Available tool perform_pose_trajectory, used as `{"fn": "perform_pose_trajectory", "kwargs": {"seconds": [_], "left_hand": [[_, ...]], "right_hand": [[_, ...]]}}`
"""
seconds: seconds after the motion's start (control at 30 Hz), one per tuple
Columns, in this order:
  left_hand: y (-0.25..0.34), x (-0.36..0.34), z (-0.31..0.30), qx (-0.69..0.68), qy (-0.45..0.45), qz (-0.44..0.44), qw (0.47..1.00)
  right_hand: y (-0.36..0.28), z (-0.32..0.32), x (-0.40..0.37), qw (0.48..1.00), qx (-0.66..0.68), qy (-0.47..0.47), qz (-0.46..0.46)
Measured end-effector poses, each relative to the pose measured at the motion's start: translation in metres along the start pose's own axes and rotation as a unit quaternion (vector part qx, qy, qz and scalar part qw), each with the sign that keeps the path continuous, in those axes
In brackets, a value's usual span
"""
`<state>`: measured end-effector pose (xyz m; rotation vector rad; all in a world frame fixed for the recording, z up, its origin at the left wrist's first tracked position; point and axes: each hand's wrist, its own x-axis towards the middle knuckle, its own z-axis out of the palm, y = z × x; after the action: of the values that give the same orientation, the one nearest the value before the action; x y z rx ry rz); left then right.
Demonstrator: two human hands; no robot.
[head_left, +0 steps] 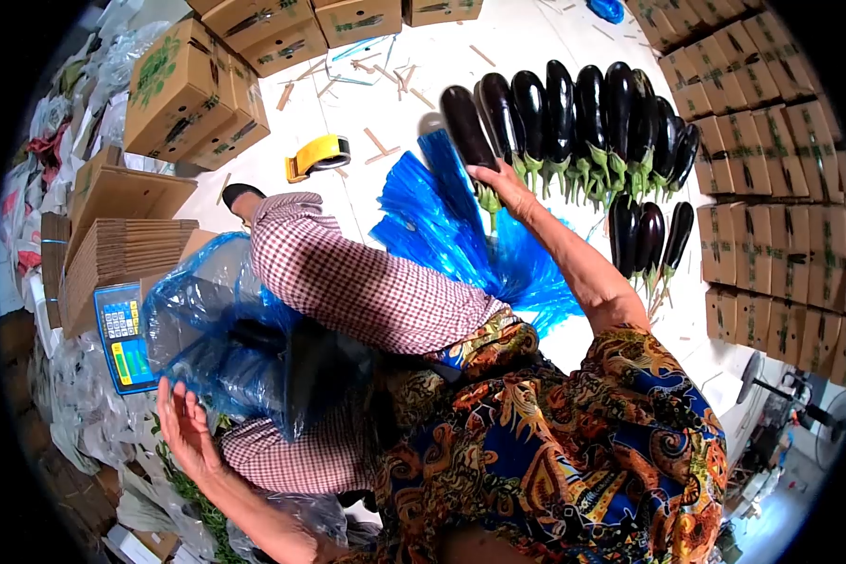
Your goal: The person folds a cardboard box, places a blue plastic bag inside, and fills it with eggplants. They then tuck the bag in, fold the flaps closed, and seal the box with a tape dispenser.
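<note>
My right hand (504, 184) reaches forward and grips the stem end of a dark purple eggplant (464, 120), the leftmost in a row of several eggplants (587, 108) lying on the white floor. My left hand (184, 429) is low at the left, palm up with fingers spread, holding nothing. It hovers just below a crumpled blue plastic bag (211, 315) that rests against my checkered trouser leg (357, 282) and has something dark inside. Blue plastic sheets (432, 221) lie spread under my right forearm.
Three more eggplants (649, 237) lie apart at the right. Cardboard boxes are stacked along the right (771, 141) and at the top left (193, 94). There is a yellow tape dispenser (318, 154), flat cardboard (113, 258), a blue scale (122, 340) and a fan (761, 376).
</note>
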<state>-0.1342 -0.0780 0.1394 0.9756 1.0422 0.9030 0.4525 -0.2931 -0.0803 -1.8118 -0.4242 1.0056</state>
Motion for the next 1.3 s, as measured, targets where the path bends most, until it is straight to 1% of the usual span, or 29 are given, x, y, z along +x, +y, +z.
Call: {"fn": "perform_pose_trajectory", "kwargs": {"seconds": [0.07,0.1,0.2,0.23,0.27,0.37,0.47,0.5,0.53,0.57,0.63,0.67,0.73,0.77,0.8,0.83,0.87,0.9,0.93,0.97,1.0,1.03,1.07,1.1,1.13,1.17,1.2,1.27,1.3], "left_hand": [[0.008,-0.01,-0.018,0.008,0.027,0.013,1.0],[0.013,-0.013,-0.035,0.003,0.029,-0.001,1.0],[0.011,-0.024,-0.056,0.001,0.074,0.004,0.997],[0.006,-0.026,-0.073,0.011,0.084,-0.009,0.996],[-0.002,-0.03,-0.09,0.007,0.106,-0.018,0.994],[-0.022,-0.045,-0.126,-0.001,0.162,-0.067,0.985],[-0.051,-0.06,-0.165,0.004,0.239,-0.107,0.965],[-0.059,-0.065,-0.162,0.041,0.298,-0.126,0.945],[-0.062,-0.072,-0.154,0.066,0.29,-0.134,0.945],[-0.065,-0.081,-0.145,0.091,0.285,-0.142,0.944],[-0.073,-0.096,-0.14,0.135,0.276,-0.158,0.938],[-0.085,-0.097,-0.141,0.131,0.268,-0.164,0.94],[-0.11,-0.105,-0.159,0.095,0.263,-0.165,0.946],[-0.12,-0.112,-0.17,0.067,0.264,-0.162,0.948],[-0.132,-0.116,-0.182,0.027,0.264,-0.153,0.952],[-0.143,-0.12,-0.195,-0.023,0.261,-0.135,0.956],[-0.152,-0.121,-0.206,-0.077,0.25,-0.111,0.959],[-0.161,-0.121,-0.211,-0.121,0.246,-0.085,0.958],[-0.171,-0.119,-0.215,-0.131,0.262,-0.058,0.954],[-0.17,-0.111,-0.198,-0.074,0.344,-0.046,0.935],[-0.169,-0.1,-0.172,-0.019,0.414,-0.04,0.909],[-0.17,-0.102,-0.163,0.244,0.383,0.022,0.89],[-0.174,-0.103,-0.159,0.492,0.32,0.072,0.806],[-0.185,-0.097,-0.164,0.52,0.3,0.081,0.796],[-0.201,-0.093,-0.178,0.548,0.277,0.089,0.784],[-0.234,-0.088,-0.207,0.556,0.216,0.069,0.8],[-0.255,-0.089,-0.214,0.572,0.228,0.063,0.786],[-0.294,-0.091,-0.228,0.602,0.249,0.049,0.757],[-0.268,-0.089,-0.2,0.654,0.29,0.016,0.698]], "right_hand": [[0.022,-0.006,0.009,0.996,-0.066,0.067,-0.006],[0.06,-0.019,0.035,0.992,-0.096,0.08,0.027],[0.038,-0.019,0.031,0.974,-0.167,0.144,0.047],[0.046,-0.017,0.044,0.973,-0.168,0.154,0.03],[0.055,-0.02,0.053,0.959,-0.217,0.183,-0.006],[0.041,-0.014,0.067,0.947,-0.235,0.221,-0.004],[0.083,-0.011,0.093,0.923,-0.296,0.239,-0.059],[0.093,-0.015,0.099,0.912,-0.343,0.223,-0.011],[0.092,-0.013,0.097,0.897,-0.388,0.206,0.037],[0.092,-0.008,0.094,0.868,-0.431,0.244,0.027],[0.112,-0.001,0.103,0.872,-0.427,0.233,0.054],[0.117,0.003,0.108,0.867,-0.436,0.237,0.058],[0.097,0.006,0.115,0.864,-0.43,0.194,0.177],[0.094,0.01,0.12,0.824,-0.494,0.179,0.212],[0.085,0.008,0.12,0.812,-0.548,0.118,0.161],[0.073,0.006,0.127,0.833,-0.533,0.085,0.121],[0.073,-0.001,0.142,0.85,-0.525,0.033,0.034],[0.099,-0.011,0.168,0.825,-0.543,0.107,-0.118],[0.07,-0.001,0.161,0.842,-0.504,0.103,-0.162],[0.078,-0.01,0.199,0.85,-0.496,0.049,-0.172],[0.051,-0.011,0.202,0.918,-0.369,-0.062,-0.132],[0.014,0.019,0.177,0.97,-0.228,-0.024,-0.08],[0.016,0.014,0.212,0.975,-0.102,-0.131,-0.15],[-0.023,0.037,0.195,0.975,-0.099,-0.124,-0.158],[-0.083,0.08,0.146,0.985,-0.071,-0.084,-0.133],[-0.126,0.116,0.111,0.974,-0.081,-0.096,-0.19],[-0.161,0.149,0.083,0.959,-0.088,-0.109,-0.246],[-0.226,0.205,0.025,0.931,-0.135,-0.164,-0.297],[-0.247,0.229,0.003,0.913,-0.17,-0.201,-0.311]]}}
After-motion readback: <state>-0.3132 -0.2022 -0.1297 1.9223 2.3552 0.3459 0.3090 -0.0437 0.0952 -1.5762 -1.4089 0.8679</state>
